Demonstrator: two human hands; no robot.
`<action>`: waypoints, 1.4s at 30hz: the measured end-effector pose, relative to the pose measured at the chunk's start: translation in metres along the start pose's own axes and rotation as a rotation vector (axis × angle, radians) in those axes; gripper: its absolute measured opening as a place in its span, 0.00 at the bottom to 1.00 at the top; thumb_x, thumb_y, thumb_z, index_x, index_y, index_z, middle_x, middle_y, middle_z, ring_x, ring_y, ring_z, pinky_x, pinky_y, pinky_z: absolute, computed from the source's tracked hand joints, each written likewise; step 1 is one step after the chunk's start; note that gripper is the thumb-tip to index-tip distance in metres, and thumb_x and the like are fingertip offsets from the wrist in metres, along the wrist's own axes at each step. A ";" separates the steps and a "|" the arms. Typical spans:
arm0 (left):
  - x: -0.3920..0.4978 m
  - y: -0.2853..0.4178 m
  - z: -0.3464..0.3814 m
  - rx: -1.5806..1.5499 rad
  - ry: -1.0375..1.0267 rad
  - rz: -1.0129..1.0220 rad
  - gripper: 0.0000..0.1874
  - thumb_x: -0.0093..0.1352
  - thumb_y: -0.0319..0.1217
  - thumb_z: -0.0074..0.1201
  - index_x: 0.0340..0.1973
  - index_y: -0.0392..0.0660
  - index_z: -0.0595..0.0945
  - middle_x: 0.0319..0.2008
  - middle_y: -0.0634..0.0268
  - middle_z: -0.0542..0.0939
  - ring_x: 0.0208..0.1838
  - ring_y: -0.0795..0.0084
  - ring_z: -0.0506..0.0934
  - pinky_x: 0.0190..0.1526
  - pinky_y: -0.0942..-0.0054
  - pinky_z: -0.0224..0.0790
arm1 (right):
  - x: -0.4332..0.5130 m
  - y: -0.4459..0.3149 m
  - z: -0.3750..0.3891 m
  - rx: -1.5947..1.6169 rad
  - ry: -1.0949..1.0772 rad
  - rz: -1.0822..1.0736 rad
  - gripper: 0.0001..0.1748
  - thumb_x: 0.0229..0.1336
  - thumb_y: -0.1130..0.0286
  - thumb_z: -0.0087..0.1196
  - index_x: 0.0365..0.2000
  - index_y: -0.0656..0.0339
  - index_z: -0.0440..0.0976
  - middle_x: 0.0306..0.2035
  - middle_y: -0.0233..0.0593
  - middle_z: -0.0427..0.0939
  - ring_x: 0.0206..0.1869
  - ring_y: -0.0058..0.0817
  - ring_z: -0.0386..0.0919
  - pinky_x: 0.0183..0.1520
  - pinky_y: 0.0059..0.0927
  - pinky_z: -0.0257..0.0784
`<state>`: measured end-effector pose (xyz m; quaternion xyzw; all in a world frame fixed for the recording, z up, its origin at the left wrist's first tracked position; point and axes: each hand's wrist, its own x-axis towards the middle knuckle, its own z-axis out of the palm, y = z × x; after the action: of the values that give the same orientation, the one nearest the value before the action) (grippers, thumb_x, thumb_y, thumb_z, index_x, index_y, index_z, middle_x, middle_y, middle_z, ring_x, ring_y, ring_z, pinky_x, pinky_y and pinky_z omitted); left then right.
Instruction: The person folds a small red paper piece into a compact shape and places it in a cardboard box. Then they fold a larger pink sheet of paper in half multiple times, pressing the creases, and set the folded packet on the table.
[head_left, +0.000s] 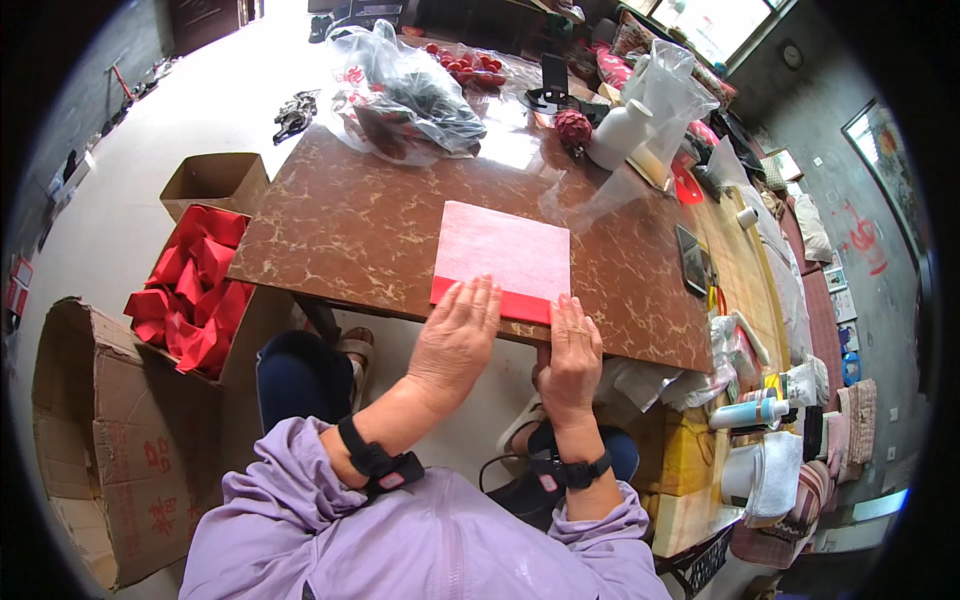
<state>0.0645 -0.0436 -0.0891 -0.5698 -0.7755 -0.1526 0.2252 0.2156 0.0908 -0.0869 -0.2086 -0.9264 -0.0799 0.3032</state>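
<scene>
A stack or sheet of paper, pale pink on its upper face, lies near the front edge of a brown marble-patterned table. Along its near side runs a bright red strip that looks folded over. My left hand rests with straight fingers on the left part of that strip. At the right end of the strip, the fingers of my right hand press on the paper's near right corner; its thumb is mostly hidden. Neither hand is closed around anything.
Folded red paper pieces fill a carton left of the table, near an open cardboard box. Plastic bags, red fruit and a white bottle stand at the back. A smartphone lies at the table's right edge.
</scene>
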 end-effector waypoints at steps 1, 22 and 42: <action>-0.003 -0.008 -0.002 0.026 0.003 -0.019 0.31 0.71 0.31 0.46 0.70 0.32 0.70 0.74 0.48 0.70 0.76 0.57 0.67 0.80 0.58 0.51 | 0.000 0.001 -0.002 -0.018 0.004 -0.006 0.31 0.59 0.79 0.59 0.64 0.67 0.73 0.67 0.49 0.75 0.72 0.42 0.71 0.74 0.46 0.62; -0.011 -0.029 -0.002 -0.028 0.043 -0.035 0.30 0.71 0.29 0.48 0.69 0.34 0.72 0.73 0.51 0.71 0.76 0.56 0.68 0.79 0.58 0.54 | 0.010 -0.033 0.002 0.095 -0.003 -0.045 0.30 0.62 0.80 0.51 0.66 0.66 0.71 0.69 0.47 0.74 0.73 0.39 0.70 0.76 0.43 0.60; -0.028 -0.020 -0.046 -0.946 0.125 -0.472 0.25 0.71 0.26 0.65 0.62 0.36 0.76 0.50 0.52 0.84 0.37 0.69 0.84 0.42 0.72 0.78 | 0.034 -0.057 -0.042 -0.095 0.037 -0.074 0.08 0.60 0.67 0.63 0.29 0.60 0.77 0.30 0.40 0.75 0.39 0.38 0.76 0.55 0.44 0.69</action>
<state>0.0601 -0.0951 -0.0641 -0.4091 -0.7142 -0.5657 -0.0508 0.1882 0.0396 -0.0340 -0.1868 -0.9228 -0.1388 0.3069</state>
